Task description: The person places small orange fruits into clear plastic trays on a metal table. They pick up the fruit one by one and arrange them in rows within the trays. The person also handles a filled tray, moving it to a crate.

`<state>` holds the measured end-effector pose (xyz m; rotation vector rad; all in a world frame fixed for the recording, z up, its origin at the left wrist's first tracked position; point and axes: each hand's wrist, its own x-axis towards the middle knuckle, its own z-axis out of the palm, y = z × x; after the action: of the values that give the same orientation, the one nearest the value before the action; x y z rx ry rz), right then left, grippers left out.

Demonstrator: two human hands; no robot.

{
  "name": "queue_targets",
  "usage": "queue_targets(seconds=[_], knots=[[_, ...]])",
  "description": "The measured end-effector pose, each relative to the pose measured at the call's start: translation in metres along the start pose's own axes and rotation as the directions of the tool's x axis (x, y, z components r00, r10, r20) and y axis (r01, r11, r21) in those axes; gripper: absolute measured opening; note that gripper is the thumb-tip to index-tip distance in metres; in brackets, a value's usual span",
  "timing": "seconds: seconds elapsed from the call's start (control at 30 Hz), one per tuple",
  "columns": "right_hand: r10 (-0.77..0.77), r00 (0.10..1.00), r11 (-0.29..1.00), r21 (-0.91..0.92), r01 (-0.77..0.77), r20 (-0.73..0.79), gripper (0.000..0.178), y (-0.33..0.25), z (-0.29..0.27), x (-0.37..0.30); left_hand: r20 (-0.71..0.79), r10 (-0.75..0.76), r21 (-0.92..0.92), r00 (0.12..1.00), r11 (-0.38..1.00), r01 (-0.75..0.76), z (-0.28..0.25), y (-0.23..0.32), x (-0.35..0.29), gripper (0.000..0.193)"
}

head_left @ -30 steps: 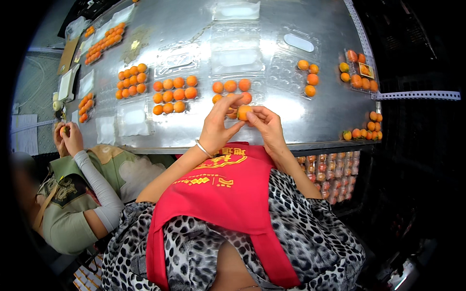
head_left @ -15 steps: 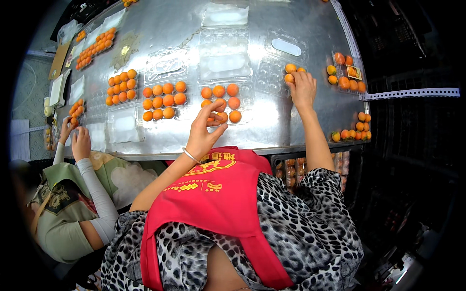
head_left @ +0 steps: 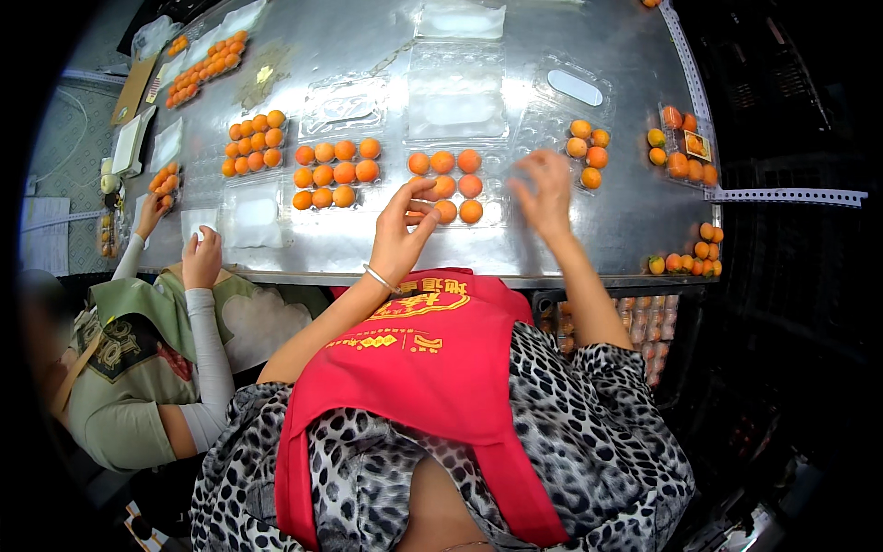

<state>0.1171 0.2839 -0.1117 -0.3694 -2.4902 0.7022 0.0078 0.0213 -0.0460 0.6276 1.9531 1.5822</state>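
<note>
Both my hands hover over a metal table, between clear plastic trays of round orange fruits. My left hand (head_left: 405, 235), a silver bangle at its wrist, has thumb and fingers curved but apart. It covers the lower left of a tray with orange fruits (head_left: 469, 187) in rows, its fingertips close to the fruits. My right hand (head_left: 547, 195) is blurred by motion. It is between that tray and another tray of orange fruits (head_left: 590, 156) on its right. Thumb and fingers look spread, and no fruit shows between them.
Left of my hands are two filled fruit trays (head_left: 336, 174) (head_left: 253, 144). Beyond lies a lined plastic tray (head_left: 457, 109). On the right are a labelled fruit pack (head_left: 688, 147) and loose fruits (head_left: 699, 253). A co-worker's hand (head_left: 200, 259) works at the left.
My right hand has left the fruits in the right-hand tray and moved left. My left hand stays over the middle tray. The whole view has shifted slightly.
</note>
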Motion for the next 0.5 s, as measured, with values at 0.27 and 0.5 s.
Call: queue_targets(seconds=[0.27, 0.5], knots=[[-0.162, 0.923, 0.985, 0.007, 0.171, 0.349, 0.051, -0.057, 0.015, -0.019, 0.026, -0.023, -0.028, 0.999, 0.999, 0.024, 0.000, -0.003, 0.000, 0.046], [-0.116, 0.952, 0.987, 0.137, 0.079, 0.285, 0.044, -0.053, 0.021, -0.019, 0.022, -0.113, -0.152, 0.993, 0.982, 0.115, 0.000, -0.005, 0.003, 0.040]])
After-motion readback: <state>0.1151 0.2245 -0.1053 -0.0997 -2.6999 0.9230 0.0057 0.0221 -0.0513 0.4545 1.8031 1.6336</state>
